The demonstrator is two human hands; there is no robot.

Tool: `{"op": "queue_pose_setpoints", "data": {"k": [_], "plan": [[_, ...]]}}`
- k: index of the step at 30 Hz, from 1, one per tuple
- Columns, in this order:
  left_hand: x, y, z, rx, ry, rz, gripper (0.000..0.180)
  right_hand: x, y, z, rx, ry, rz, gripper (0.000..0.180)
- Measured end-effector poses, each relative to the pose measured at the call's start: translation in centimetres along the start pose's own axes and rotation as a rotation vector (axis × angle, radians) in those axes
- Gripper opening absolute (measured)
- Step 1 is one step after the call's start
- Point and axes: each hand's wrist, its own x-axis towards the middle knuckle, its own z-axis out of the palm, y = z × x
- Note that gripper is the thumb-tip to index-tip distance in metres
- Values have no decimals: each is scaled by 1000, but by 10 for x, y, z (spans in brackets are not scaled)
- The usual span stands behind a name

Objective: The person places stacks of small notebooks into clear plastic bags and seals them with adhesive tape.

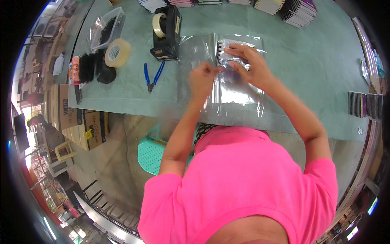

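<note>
- Clear plastic bag (237, 91): flat on green table (308, 61), before the person.
- Small dark packed item (222, 55): inside bag's far end.
- Right hand (250, 65): fingers spread, pressing on item.
- Left hand (202, 79): pinched on bag's edge, blurred.
- Black tape dispenser (167, 32), blue pliers (152, 77): left of bag.

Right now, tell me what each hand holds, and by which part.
Left hand pinches the clear plastic bag at its left edge; right hand presses flat on the bag's upper part.
</note>
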Motion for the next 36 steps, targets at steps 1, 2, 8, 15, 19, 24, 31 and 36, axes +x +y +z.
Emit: {"op": "queue_pose_setpoints", "data": {"k": [1, 2, 8, 15, 19, 24, 31, 36], "plan": [[11, -1, -17, 1, -6, -6, 26, 1, 4, -4, 84, -22, 143, 61], [28, -5, -39, -9, 156, 93, 28, 3, 4, -3, 178, -52, 278, 60], [116, -88, -115, -151, 98, -310, 37, 25, -2, -14, -174, 103, 221, 54], [90, -46, -119, -527, 10, -366, 31, 15, 27, -14, 421, 110, 624, 32], [71, -88, -125, 18, -156, -286, 25, 19, 27, 0, 520, 204, 607, 31], [124, 17, -146, 702, -528, 274, 32, 14, 35, -7, 525, 214, 594, 32], [124, 102, -23, 392, -911, 556, 47, 21, 31, -4, 601, 156, 549, 31], [136, 91, -27, 615, -926, 365, 56, 19, 26, -7, 610, 105, 573, 28]]}}
